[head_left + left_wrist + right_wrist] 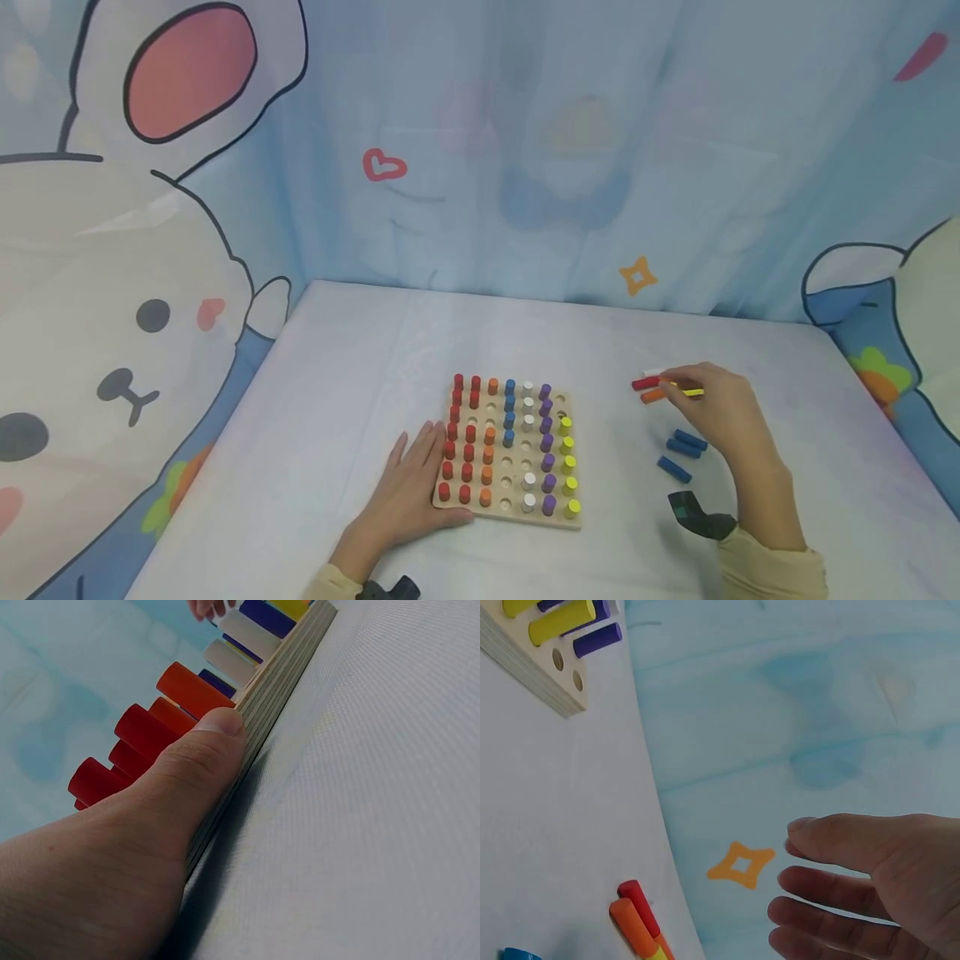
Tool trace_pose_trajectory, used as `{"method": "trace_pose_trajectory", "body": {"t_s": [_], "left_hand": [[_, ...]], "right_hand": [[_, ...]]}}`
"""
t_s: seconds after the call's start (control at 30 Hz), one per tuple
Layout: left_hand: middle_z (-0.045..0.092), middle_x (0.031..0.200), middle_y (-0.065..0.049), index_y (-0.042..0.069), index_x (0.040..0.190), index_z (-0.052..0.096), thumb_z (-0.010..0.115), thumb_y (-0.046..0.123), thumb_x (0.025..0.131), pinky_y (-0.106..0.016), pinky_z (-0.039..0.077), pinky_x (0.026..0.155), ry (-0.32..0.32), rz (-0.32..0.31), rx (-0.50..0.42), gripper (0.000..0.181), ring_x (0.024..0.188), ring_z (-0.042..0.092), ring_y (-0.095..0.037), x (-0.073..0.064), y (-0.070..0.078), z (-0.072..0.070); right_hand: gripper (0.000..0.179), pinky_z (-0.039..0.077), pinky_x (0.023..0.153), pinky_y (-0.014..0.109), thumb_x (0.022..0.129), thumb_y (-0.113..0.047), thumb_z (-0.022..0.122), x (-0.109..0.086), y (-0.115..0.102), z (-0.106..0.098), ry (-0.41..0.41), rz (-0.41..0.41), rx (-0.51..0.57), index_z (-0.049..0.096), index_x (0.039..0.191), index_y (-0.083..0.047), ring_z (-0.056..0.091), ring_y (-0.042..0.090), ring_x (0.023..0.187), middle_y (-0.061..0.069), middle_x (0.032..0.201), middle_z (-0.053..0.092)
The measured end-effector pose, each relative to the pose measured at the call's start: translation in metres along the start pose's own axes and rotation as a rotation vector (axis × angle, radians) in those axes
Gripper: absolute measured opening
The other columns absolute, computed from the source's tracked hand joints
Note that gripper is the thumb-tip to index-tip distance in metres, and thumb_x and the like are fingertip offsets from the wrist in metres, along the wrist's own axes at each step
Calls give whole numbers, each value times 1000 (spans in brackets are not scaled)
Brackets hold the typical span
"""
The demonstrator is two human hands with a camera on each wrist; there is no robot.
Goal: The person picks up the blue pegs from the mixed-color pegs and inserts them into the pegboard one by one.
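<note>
A wooden pegboard (517, 513) carries columns of red, orange, blue, white, purple and yellow pegs, with some holes bare. My left hand (408, 492) rests against its near left corner, fingers straight along the left side; in the left wrist view the thumb (217, 727) presses the board's edge. Over at the right, my right hand (716, 408) hovers by loose pegs: a red peg (643, 384), an orange peg (652, 397), a yellow peg (696, 392) and a partly hidden white one. The right wrist view shows its fingers (829, 889) apart, holding nothing.
Three blue pegs (682, 448) lie on the white tablecloth (360, 358), nearer than the other loose pegs. A light blue curtain (465, 217) with cartoon prints hangs behind the table. Dark wrist-camera mounts sit at both wrists.
</note>
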State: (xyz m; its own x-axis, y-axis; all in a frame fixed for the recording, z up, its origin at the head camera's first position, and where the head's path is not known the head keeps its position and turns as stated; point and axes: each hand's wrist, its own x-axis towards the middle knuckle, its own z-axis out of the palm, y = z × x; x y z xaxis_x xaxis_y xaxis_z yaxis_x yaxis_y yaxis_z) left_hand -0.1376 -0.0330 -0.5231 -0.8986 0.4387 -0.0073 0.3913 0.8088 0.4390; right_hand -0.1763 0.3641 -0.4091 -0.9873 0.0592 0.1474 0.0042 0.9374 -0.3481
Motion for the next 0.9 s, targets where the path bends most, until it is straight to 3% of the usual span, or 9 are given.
{"method": "trace_pose_trajectory", "body": {"t_s": [0.57,0.9], "left_hand": [[18,160,-5,9,153,13,49,86,68,-51,3,119,-8,-11,-10,121,149,9,-20,0,0,0],[18,160,-5,9,153,13,47,87,68,-51,4,119,-3,-7,-4,121,149,9,-21,-1,0,1]], "right_hand": [[40,54,75,51,91,-28,62,2,35,0,-232,169,-30,62,114,5,55,44,100,28,111,62],[54,51,79,55,92,-38,59,4,53,5,-366,256,-27,56,122,7,52,45,102,30,116,58]]}}
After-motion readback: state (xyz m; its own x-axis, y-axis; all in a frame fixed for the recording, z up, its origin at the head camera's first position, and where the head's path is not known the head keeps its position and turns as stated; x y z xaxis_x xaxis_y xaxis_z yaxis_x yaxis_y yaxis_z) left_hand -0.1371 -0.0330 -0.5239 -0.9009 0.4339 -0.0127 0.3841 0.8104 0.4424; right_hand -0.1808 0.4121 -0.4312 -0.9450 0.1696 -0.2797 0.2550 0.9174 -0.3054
